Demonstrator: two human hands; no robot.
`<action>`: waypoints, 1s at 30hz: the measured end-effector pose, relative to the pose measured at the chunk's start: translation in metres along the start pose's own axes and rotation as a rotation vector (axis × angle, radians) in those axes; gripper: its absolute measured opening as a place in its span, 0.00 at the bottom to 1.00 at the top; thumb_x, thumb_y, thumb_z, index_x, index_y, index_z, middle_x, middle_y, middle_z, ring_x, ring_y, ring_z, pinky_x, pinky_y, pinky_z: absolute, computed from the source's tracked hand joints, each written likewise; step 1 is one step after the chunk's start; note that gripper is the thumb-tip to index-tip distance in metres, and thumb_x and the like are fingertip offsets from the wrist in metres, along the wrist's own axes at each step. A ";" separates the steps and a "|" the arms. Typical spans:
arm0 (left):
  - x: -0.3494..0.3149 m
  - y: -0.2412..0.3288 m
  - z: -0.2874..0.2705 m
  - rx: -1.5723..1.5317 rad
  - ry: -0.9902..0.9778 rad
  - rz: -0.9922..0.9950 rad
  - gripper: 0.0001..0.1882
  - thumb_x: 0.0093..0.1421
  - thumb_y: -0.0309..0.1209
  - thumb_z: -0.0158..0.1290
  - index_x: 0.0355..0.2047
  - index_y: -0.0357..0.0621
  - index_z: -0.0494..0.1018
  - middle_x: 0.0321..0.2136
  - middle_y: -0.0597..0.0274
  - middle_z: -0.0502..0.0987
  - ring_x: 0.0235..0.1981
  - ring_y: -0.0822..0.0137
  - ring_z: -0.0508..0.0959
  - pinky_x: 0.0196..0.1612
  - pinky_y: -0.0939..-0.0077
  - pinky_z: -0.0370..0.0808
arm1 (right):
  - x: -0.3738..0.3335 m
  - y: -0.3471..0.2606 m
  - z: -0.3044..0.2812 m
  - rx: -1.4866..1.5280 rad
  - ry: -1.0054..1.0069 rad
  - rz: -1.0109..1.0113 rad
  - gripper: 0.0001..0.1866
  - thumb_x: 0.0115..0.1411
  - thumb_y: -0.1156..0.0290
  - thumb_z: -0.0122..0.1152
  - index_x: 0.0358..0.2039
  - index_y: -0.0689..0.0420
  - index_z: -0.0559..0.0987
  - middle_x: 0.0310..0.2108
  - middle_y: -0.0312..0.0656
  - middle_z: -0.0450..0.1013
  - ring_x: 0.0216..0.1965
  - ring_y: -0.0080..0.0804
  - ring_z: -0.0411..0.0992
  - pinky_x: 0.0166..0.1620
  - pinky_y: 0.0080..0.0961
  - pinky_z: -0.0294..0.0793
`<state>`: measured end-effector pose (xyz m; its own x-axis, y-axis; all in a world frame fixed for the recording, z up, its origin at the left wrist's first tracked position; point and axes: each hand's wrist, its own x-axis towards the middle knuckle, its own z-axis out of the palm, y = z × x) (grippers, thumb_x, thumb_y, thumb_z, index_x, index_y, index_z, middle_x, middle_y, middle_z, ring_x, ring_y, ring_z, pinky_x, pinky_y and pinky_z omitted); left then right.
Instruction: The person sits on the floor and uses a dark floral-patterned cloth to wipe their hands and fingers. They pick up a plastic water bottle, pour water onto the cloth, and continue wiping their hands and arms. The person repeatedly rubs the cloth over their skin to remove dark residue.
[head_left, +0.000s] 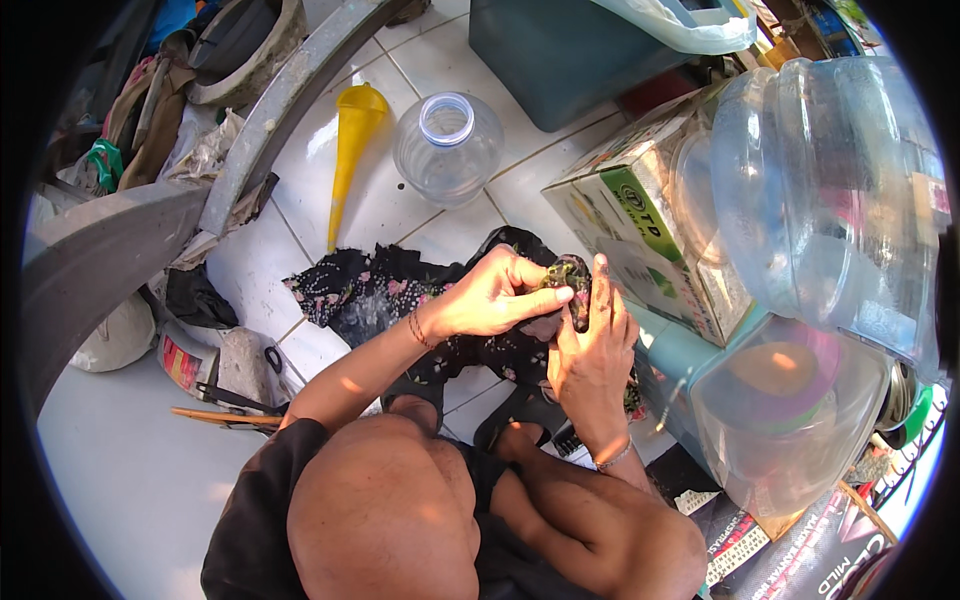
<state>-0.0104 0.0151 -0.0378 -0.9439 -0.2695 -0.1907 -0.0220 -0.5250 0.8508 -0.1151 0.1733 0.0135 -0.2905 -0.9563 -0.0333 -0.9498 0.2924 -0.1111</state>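
My left hand pinches a bunched piece of dark floral cloth between thumb and fingers. From the other side my right hand presses its thumb and palm against the same bundle, its index finger held out straight and dark-smudged at the tip. Whether something is wrapped inside the bundle I cannot tell. Beneath both hands, a larger spread of black cloth with pink flowers and white dots lies crumpled on the white tiles, just ahead of my feet.
Beyond the cloth stand a yellow funnel and a clear plastic jar. To the right are a cardboard box, a large clear water bottle and a clear plastic tub. A dark bin stands behind. Curved grey metal borders the left.
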 end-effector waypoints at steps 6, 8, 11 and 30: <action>-0.002 0.010 -0.043 0.194 -0.267 -0.024 0.12 0.68 0.32 0.60 0.39 0.32 0.83 0.17 0.74 0.68 0.20 0.83 0.60 0.21 0.77 0.58 | 0.006 -0.002 -0.002 0.047 -0.010 -0.077 0.25 0.60 0.71 0.61 0.58 0.36 0.80 0.72 0.54 0.55 0.62 0.53 0.65 0.58 0.47 0.67; -0.003 0.018 -0.044 0.159 -0.269 -0.031 0.13 0.67 0.33 0.60 0.37 0.33 0.83 0.17 0.72 0.68 0.20 0.80 0.61 0.22 0.76 0.59 | 0.008 0.001 -0.003 0.057 0.002 -0.087 0.28 0.59 0.70 0.61 0.61 0.34 0.78 0.72 0.54 0.56 0.62 0.52 0.65 0.57 0.46 0.67; -0.001 0.000 -0.051 0.029 -0.381 0.052 0.17 0.72 0.38 0.54 0.30 0.36 0.78 0.21 0.76 0.64 0.23 0.81 0.58 0.24 0.78 0.58 | 0.008 0.006 -0.007 -0.009 0.015 -0.083 0.32 0.58 0.70 0.60 0.64 0.31 0.76 0.72 0.55 0.56 0.61 0.51 0.66 0.55 0.44 0.67; -0.007 -0.025 0.011 -0.082 0.281 -0.124 0.21 0.71 0.40 0.56 0.22 0.40 0.75 0.17 0.77 0.66 0.21 0.85 0.61 0.23 0.82 0.60 | 0.011 0.001 0.012 -0.118 0.040 -0.031 0.21 0.56 0.69 0.62 0.50 0.58 0.80 0.74 0.50 0.53 0.66 0.52 0.62 0.58 0.46 0.66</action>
<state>-0.0064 0.0391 -0.0525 -0.8076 -0.4059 -0.4279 -0.0939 -0.6278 0.7727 -0.1179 0.1626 0.0008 -0.2634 -0.9647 0.0084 -0.9647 0.2634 0.0059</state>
